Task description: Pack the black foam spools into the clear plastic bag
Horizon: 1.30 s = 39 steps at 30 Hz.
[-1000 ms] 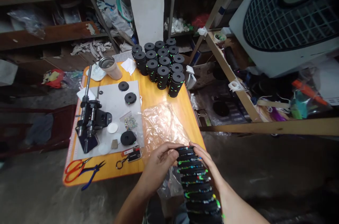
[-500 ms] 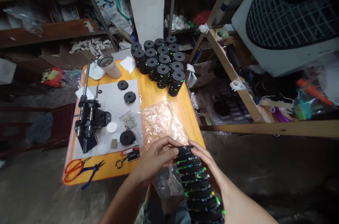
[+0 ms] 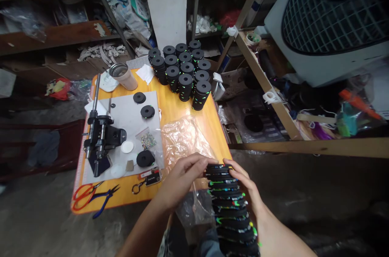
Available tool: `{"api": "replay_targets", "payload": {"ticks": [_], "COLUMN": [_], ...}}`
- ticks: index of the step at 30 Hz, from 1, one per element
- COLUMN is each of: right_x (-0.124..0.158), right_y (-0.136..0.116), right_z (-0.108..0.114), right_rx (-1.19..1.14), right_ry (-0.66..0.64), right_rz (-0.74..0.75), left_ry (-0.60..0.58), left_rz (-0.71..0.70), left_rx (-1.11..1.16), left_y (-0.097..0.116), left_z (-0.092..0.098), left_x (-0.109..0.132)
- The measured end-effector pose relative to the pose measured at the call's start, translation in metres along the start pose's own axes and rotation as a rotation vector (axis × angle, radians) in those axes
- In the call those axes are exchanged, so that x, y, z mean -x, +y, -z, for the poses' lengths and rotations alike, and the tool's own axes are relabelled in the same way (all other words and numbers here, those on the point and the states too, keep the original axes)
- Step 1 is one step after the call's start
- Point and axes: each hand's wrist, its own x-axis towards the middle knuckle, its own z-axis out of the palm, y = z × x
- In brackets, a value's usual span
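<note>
A long stack of black foam spools (image 3: 232, 210), with green, white and yellow bits showing between the discs, lies between my two hands in front of my body. My left hand (image 3: 191, 172) grips the far end of the stack from the left, fingers bent over its top. On the opposite side my right hand (image 3: 247, 186) curls its fingers along the same end, with the palm against the side. The near end of the stack runs out at the bottom of the view. Just beyond my hands a clear plastic bag (image 3: 185, 137) lies flat on the table and hangs over its edge.
Several upright stacks of black spools (image 3: 185, 81) stand at the table's back. On a grey mat (image 3: 127, 111) are a black winding device (image 3: 101, 135), loose spools (image 3: 145, 158) and a bead bag (image 3: 148, 140). Orange scissors (image 3: 83, 196), blue pliers (image 3: 105, 200) and a cup (image 3: 124, 77) are nearby.
Both hands and the spool stack have shifted slightly to the right. My left fingers have slid to the end of the stack. The table things stay put.
</note>
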Motion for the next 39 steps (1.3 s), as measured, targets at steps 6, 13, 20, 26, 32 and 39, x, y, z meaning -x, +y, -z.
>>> {"api": "replay_targets", "payload": {"ticks": [6, 13, 20, 26, 32, 39], "right_x": [-0.002, -0.004, -0.008, -0.009, -0.011, -0.014], "right_y": [-0.003, -0.003, -0.001, 0.001, -0.002, -0.003], "right_z": [-0.005, -0.009, -0.015, -0.017, -0.02, -0.018], "right_rx": [0.052, 0.056, 0.102, 0.157, 0.137, 0.105], "right_ry": [-0.02, -0.049, -0.012, -0.027, -0.034, -0.006], "right_rz": [-0.015, -0.067, -0.057, -0.064, -0.07, -0.093], "left_ry": [0.029, 0.008, -0.031, -0.037, -0.046, -0.09], "left_rz": [0.111, 0.076, 0.141, 0.144, 0.161, 0.146], "left_rx": [0.015, 0.031, 0.158, 0.204, 0.176, 0.257], "left_y": [-0.007, -0.014, -0.023, -0.034, -0.036, -0.04], "left_z": [0.0, 0.009, 0.007, 0.009, 0.012, 0.01], "left_x": [-0.004, -0.007, 0.0, -0.003, -0.002, 0.002]}}
